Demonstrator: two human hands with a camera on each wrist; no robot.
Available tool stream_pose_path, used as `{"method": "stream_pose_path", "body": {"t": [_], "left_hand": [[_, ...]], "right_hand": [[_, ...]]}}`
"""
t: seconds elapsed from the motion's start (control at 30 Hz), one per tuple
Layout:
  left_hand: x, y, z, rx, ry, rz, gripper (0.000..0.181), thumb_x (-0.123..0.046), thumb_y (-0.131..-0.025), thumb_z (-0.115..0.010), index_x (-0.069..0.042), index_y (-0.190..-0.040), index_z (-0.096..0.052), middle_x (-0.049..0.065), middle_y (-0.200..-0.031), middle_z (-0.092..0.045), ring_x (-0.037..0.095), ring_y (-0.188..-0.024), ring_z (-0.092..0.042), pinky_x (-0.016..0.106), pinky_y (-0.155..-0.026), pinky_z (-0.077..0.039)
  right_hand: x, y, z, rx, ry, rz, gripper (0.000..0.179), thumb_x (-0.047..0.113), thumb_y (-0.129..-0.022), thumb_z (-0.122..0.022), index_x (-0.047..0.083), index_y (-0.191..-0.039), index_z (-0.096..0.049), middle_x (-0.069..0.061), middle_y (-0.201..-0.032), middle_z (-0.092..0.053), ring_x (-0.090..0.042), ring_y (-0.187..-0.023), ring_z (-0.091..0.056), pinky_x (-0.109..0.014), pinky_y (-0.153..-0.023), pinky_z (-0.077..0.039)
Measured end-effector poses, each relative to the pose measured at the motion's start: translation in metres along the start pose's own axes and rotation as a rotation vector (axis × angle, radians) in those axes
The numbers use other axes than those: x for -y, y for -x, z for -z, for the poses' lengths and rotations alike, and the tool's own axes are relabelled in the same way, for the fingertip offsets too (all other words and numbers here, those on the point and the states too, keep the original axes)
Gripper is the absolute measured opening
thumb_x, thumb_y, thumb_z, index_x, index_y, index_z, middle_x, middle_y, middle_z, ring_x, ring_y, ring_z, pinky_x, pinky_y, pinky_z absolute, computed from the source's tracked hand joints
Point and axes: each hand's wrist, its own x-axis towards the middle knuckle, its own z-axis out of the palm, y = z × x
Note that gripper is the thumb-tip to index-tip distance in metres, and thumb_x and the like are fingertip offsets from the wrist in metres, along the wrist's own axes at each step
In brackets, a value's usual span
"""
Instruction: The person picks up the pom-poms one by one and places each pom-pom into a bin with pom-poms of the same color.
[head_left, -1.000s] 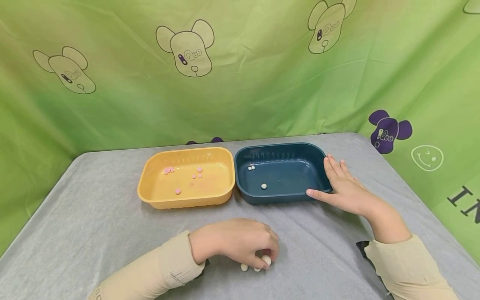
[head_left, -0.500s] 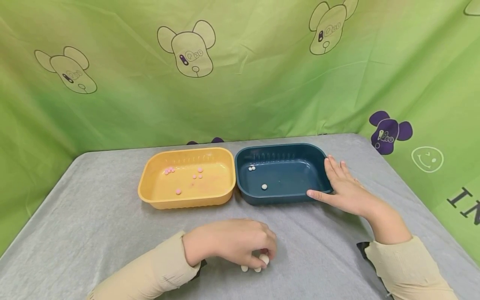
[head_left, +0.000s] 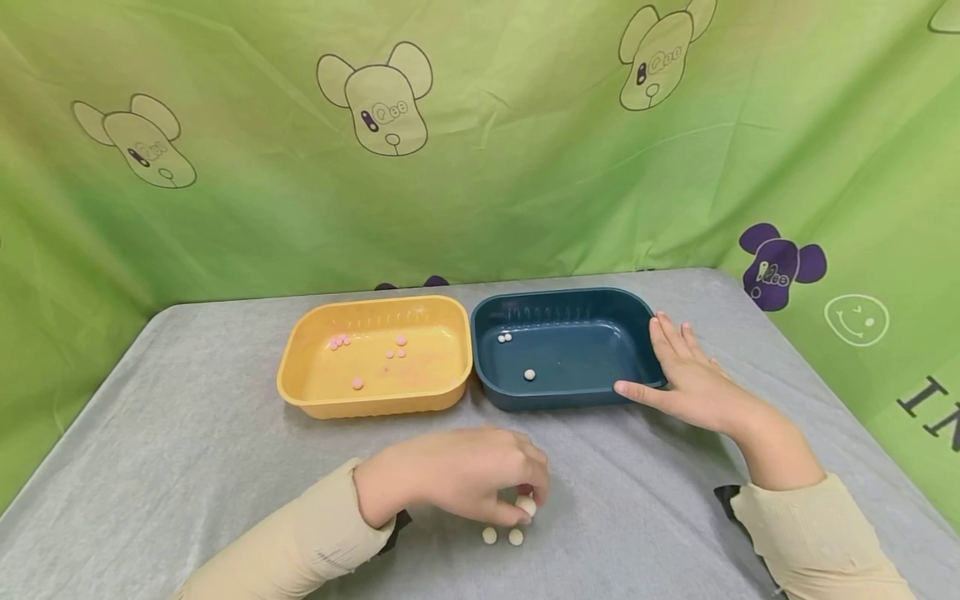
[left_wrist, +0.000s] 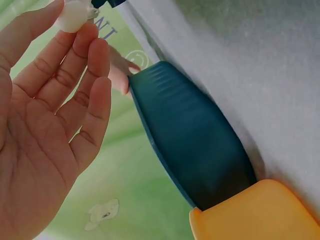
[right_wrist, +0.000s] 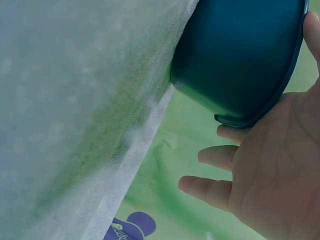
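My left hand (head_left: 468,473) pinches a white ball (head_left: 527,505) between thumb and fingertips, low over the grey cloth. In the left wrist view the same ball (left_wrist: 74,17) shows at the fingertips, with the palm turned to the camera. Two smaller white balls (head_left: 490,536) (head_left: 516,537) lie on the cloth just below that hand. My right hand (head_left: 693,379) rests with spread, straight fingers against the right end of the dark blue basin (head_left: 555,396), its thumb on the front rim. Inside the basin are a white ball (head_left: 529,375) and two smaller ones (head_left: 505,337).
Left of the blue basin, side by side with it, stands a yellow basin (head_left: 375,408) with several small pink balls (head_left: 357,384). Both sit on a table under grey cloth (head_left: 202,417). A green printed curtain (head_left: 525,167) hangs behind and along the sides.
My left hand has lifted slightly and moved a little left and away from me with the white ball, uncovering the two smaller balls. The right hand has stayed on the blue basin.
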Motion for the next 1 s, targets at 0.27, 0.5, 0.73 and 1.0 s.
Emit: {"method": "stream_pose_path", "body": {"t": [0.27,0.5,0.73,1.0], "left_hand": [[-0.001,0.004,0.004,-0.027,-0.019,0.0,0.006,-0.021,-0.095,-0.068,-0.015,-0.093,-0.069,-0.01,-0.088,-0.059,0.001,-0.087,-0.053,0.006,-0.08,-0.039],[-0.002,0.004,0.005,-0.034,-0.021,-0.001,0.006,-0.021,-0.095,-0.068,-0.016,-0.094,-0.07,-0.01,-0.089,-0.06,0.003,-0.088,-0.056,0.006,-0.08,-0.039],[-0.002,0.003,0.007,-0.041,-0.018,-0.008,0.007,-0.02,-0.095,-0.068,-0.014,-0.096,-0.07,-0.009,-0.091,-0.062,0.004,-0.089,-0.057,0.007,-0.083,-0.041],[0.004,0.005,0.011,-0.065,-0.028,0.031,0.009,-0.021,-0.095,-0.068,-0.015,-0.1,-0.072,-0.009,-0.096,-0.065,0.004,-0.093,-0.055,0.009,-0.088,-0.042]], "right_hand": [[0.0,0.002,0.0,-0.002,-0.015,0.0,0.114,0.067,-0.091,-0.055,0.003,-0.156,0.014,-0.015,-0.163,0.025,-0.047,-0.147,0.024,-0.081,-0.108,-0.002],[0.001,0.003,0.0,-0.004,-0.017,-0.002,0.114,0.067,-0.091,-0.055,0.004,-0.157,0.014,-0.014,-0.163,0.025,-0.047,-0.147,0.024,-0.081,-0.108,-0.003],[0.001,0.003,0.001,-0.006,-0.009,0.0,0.114,0.067,-0.091,-0.055,0.003,-0.156,0.014,-0.015,-0.163,0.025,-0.048,-0.147,0.023,-0.081,-0.108,-0.003],[0.002,0.002,0.0,-0.003,-0.003,0.004,0.115,0.067,-0.091,-0.055,0.002,-0.156,0.013,-0.015,-0.163,0.025,-0.049,-0.147,0.023,-0.082,-0.107,-0.004]]}}
